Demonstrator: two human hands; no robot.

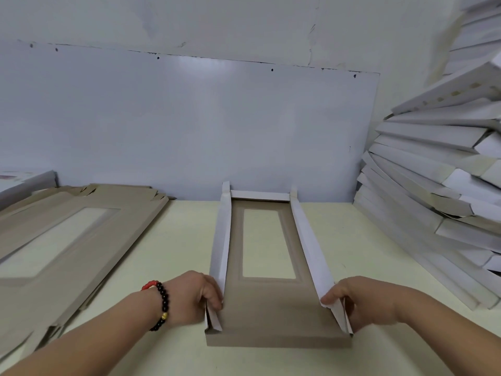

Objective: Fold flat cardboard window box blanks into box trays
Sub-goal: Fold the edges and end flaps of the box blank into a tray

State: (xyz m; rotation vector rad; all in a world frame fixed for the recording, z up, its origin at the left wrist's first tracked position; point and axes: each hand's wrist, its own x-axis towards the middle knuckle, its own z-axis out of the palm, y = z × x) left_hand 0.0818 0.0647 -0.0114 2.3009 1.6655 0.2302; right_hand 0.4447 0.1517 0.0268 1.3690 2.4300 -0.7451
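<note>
Pinching the near ends of the two raised side walls, the left hand [193, 297] and the right hand [364, 302] hold a half-folded window box blank [273, 308] that lies brown side up on the pale counter [184, 240], straight ahead of the person. Fingers of both hands are curled round the white wall flaps at the near corners, thumbs on the inner faces. Both long walls stand nearly upright, the far end wall [260, 195] is up too, and the near end flap is not yet raised. Its clear window [267, 242] sits in the floor panel.

Judging by its look, the board is light, thin and stiff along the creases, so it should be held by the walls near the corners, well away from the window film, which could dent.

Flat blanks [67, 240] are stacked at left; finished white trays [439, 185] lean in a pile at right.
</note>
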